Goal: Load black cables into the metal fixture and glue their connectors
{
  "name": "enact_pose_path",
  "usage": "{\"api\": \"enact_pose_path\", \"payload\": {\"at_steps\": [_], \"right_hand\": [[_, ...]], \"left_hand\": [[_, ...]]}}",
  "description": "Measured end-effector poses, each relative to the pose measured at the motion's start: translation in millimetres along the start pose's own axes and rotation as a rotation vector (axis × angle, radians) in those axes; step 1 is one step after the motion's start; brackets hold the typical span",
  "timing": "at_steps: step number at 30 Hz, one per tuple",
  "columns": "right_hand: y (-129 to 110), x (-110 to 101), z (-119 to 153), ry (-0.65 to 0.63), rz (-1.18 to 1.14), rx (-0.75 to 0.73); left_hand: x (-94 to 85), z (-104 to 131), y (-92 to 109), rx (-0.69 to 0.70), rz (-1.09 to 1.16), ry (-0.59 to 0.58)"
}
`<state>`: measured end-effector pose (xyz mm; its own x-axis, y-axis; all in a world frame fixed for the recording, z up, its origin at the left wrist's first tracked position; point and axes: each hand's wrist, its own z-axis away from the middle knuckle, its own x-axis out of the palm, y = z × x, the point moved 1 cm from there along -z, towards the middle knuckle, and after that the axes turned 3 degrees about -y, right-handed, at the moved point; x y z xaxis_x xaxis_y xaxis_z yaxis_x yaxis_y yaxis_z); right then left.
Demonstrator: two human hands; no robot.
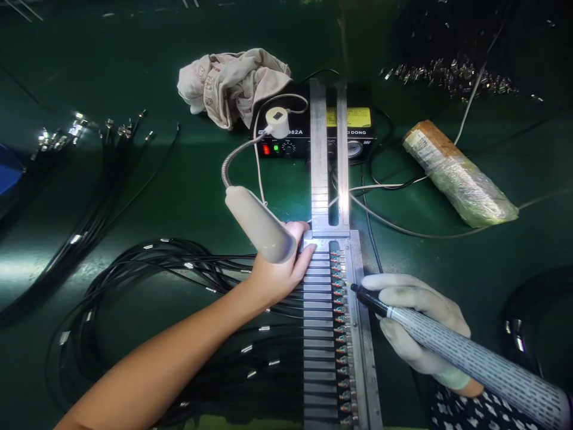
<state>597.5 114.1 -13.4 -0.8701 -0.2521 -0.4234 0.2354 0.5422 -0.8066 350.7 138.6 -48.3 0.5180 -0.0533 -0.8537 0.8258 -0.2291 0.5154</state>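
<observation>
A long metal fixture (319, 346) holds a row of black cables with small connector boards (341, 316) along its right side. My bare left hand (273, 278) grips the fixture's upper left edge, thumb on top; the lamp head hides part of its fingers. In a white glove, my right hand (421, 322) is closed around a dispensing syringe (465, 352) with a patterned barrel and black front. Its fine tip points left at one of the upper connectors; whether it touches cannot be made out. Loose cables (179, 263) run from the fixture's left side under my left forearm.
A white gooseneck lamp (259, 224) hangs over my left hand. Behind stand a black dispenser controller (298, 146), a slotted metal bar (319, 161) and a crumpled cloth (242, 83). A wrapped package (461, 173), metal pieces (452, 77) and cable bundles (96, 197) lie around.
</observation>
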Motion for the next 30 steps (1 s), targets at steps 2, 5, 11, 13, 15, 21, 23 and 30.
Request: {"api": "enact_pose_path", "payload": {"at_steps": [2,5,11,13,15,21,23,30], "right_hand": [[-0.1,-0.2,0.5,-0.006,-0.003,0.005],[0.0,-0.3,0.9,-0.011,-0.007,-0.002],[0.6,-0.1,0.7,-0.006,-0.018,-0.010],[0.4,-0.3,0.4,-0.006,-0.017,-0.022],[0.4,-0.3,-0.2,-0.010,-0.014,-0.021],[1.9,0.7,-2.4,-0.009,-0.011,-0.013],[2.3,1.1,-2.5,0.001,-0.005,-0.012],[2.1,2.2,-1.4,0.020,-0.008,0.013]], "left_hand": [[-0.3,0.0,0.3,-0.003,0.000,0.001],[-1.1,-0.2,1.2,-0.009,-0.001,-0.005],[-1.5,-0.3,2.2,-0.013,0.005,-0.008],[-1.1,-0.1,2.0,-0.014,0.007,-0.007],[-0.9,0.0,1.7,-0.015,0.007,-0.006],[-0.9,0.0,1.5,-0.016,0.004,-0.012],[-0.9,0.0,1.3,-0.017,0.004,-0.012],[-0.5,0.3,0.6,-0.008,-0.001,-0.006]]}}
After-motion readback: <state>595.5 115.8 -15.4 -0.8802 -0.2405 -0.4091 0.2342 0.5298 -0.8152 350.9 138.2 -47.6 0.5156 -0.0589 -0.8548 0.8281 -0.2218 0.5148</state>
